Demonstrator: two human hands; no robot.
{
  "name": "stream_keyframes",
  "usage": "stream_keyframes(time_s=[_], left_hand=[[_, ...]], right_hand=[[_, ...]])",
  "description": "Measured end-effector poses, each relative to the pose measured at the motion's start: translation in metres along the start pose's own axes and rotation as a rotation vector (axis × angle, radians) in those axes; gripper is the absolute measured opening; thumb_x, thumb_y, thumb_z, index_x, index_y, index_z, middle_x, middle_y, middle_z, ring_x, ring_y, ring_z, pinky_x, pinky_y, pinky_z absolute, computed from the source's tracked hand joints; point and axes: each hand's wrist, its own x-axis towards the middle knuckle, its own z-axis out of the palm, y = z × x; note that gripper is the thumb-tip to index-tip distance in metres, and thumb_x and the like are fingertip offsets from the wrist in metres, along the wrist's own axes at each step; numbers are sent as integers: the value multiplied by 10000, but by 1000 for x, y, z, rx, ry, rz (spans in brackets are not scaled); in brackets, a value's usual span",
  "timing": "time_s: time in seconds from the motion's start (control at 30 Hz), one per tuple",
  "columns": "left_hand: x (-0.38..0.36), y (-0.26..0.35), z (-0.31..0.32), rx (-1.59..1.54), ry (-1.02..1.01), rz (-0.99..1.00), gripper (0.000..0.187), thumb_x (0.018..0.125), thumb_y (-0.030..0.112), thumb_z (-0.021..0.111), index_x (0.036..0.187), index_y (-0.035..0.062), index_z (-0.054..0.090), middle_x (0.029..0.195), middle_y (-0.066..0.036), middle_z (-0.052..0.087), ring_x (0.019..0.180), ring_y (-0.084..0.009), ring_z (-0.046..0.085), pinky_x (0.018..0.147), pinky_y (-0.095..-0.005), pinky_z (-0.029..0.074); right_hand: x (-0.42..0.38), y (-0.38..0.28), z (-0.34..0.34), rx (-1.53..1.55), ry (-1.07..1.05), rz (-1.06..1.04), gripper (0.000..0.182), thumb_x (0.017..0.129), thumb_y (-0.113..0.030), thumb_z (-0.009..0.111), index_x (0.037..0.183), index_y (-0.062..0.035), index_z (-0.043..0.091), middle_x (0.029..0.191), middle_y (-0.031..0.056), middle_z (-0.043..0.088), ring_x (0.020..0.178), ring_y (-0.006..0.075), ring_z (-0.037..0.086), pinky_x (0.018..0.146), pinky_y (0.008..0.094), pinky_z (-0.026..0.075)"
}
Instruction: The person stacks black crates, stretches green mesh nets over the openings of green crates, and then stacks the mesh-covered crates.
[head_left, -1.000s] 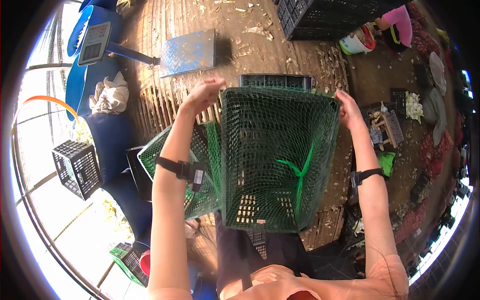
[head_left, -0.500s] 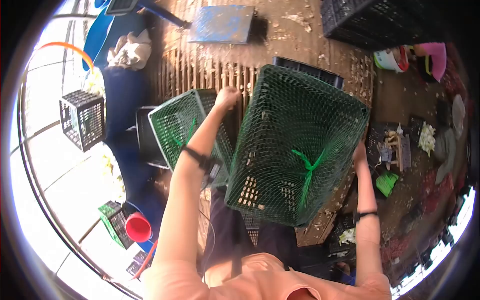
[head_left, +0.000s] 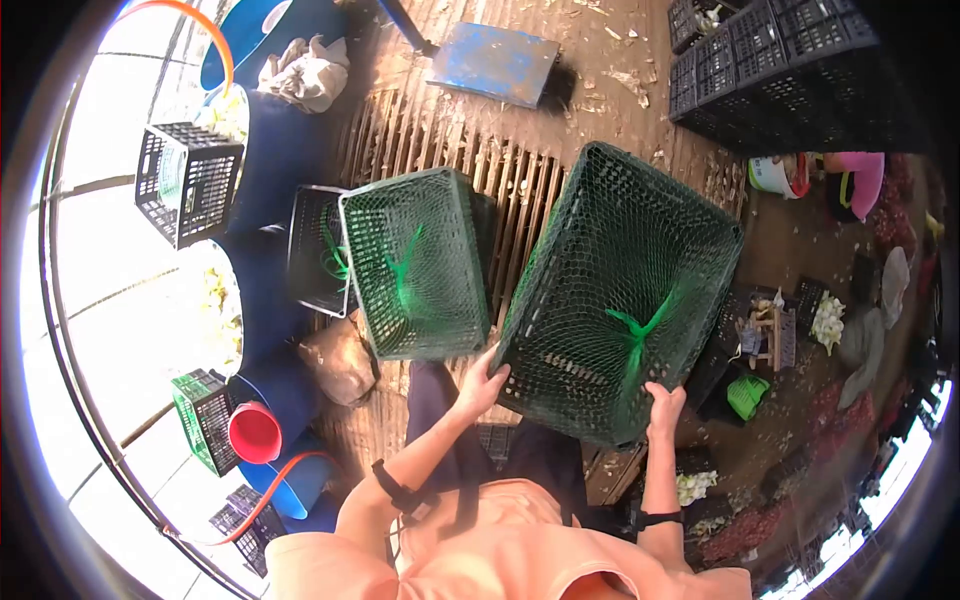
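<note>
A large dark plastic crate lined with green netting stands in front of me, its mesh gathered in a bright green knot. My left hand grips the near left corner of its rim, fingers curled round the edge. Near the bottom right corner, my right hand is closed on the rim, thumb up. Left of it sits a second netted crate with a pale front rim and its own green knot, apart from my left hand. A black crate with green mesh lies beyond that one.
Blue barrels line the left side, with a black crate and a red bucket on them. A blue platform scale stands on the slatted wood floor ahead. Stacked black crates rise at the upper right. A small wooden stool is at right.
My left hand has come back from above the smaller netted crate to the large crate's near left corner. My right hand has shifted to its near right edge. The smaller crate now sits more upright.
</note>
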Motion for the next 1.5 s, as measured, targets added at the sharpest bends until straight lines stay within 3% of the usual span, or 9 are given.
stream_keyframes(time_s=[0.33, 0.4, 0.6, 0.9, 1.1, 1.2, 1.23, 1.37, 1.5], left_hand=[[-106, 45, -180, -32, 269, 223, 491, 907, 147, 494, 1347, 7, 329, 1339, -117, 404, 1207, -183, 402, 1008, -294, 315], [-103, 33, -232, -379, 394, 103, 397, 937, 193, 459, 1293, 23, 409, 1235, -93, 491, 1092, -139, 471, 940, -261, 370], [-44, -107, -406, 87, 679, -138, 264, 884, 247, 536, 1002, 17, 589, 805, -64, 633, 732, -134, 578, 700, -267, 463], [151, -218, -541, 803, 512, -5, 282, 786, 138, 561, 1054, 61, 607, 1111, -156, 577, 942, -312, 583, 828, -368, 462], [293, -267, -566, 1002, 217, -216, 712, 719, -3, 468, 1389, 114, 256, 1446, -143, 233, 1114, -318, 512, 901, -374, 449], [337, -298, -576, 1032, 147, -262, 844, 670, 52, 629, 1401, 117, 212, 1451, -140, 226, 1151, -300, 491, 917, -355, 443], [345, -313, -580, 1053, 129, -262, 947, 629, 79, 700, 1411, 126, 168, 1434, -151, 266, 1165, -298, 480, 920, -352, 441], [329, -329, -592, 1115, 222, -246, 215, 773, 144, 603, 961, 54, 551, 983, -121, 589, 917, -320, 592, 782, -408, 493], [241, -262, -602, 756, 810, 186, 184, 827, 81, 548, 999, 50, 605, 961, -126, 612, 863, -283, 606, 762, -357, 490]], right_hand=[[-133, -51, 150, 79, -183, -252, 428, 659, 22, 554, 1087, 32, 559, 945, 66, 606, 812, 172, 577, 762, 296, 450], [-130, -42, 197, 74, -260, -192, 417, 660, 20, 549, 1076, 29, 560, 960, 64, 600, 850, 168, 564, 768, 295, 445], [-104, 32, 293, -296, -154, -401, 377, 677, 16, 559, 1053, 5, 570, 957, 49, 621, 809, 170, 580, 760, 281, 445], [-115, 19, 302, -405, 74, -262, 452, 672, 14, 566, 1122, 19, 525, 1009, 86, 581, 904, 206, 559, 852, 321, 418], [-118, 25, 277, -384, 243, -208, 497, 724, -40, 551, 1208, 14, 451, 1095, 103, 551, 945, 219, 550, 844, 343, 432], [-106, 26, 256, -274, 160, -58, 457, 852, -144, 495, 1275, -20, 374, 1200, 100, 480, 1009, 224, 518, 863, 351, 433], [-127, 19, 311, 118, 314, -19, 407, 903, -203, 451, 1271, -42, 377, 1164, 82, 490, 980, 207, 524, 830, 343, 450], [-110, 39, 263, -74, 278, -174, 446, 868, -219, 493, 1257, -18, 407, 1176, 93, 520, 948, 211, 557, 807, 338, 461], [-120, 16, 288, -470, 241, -157, 527, 738, -109, 553, 1235, 17, 435, 1141, 118, 544, 990, 219, 545, 884, 328, 406]])
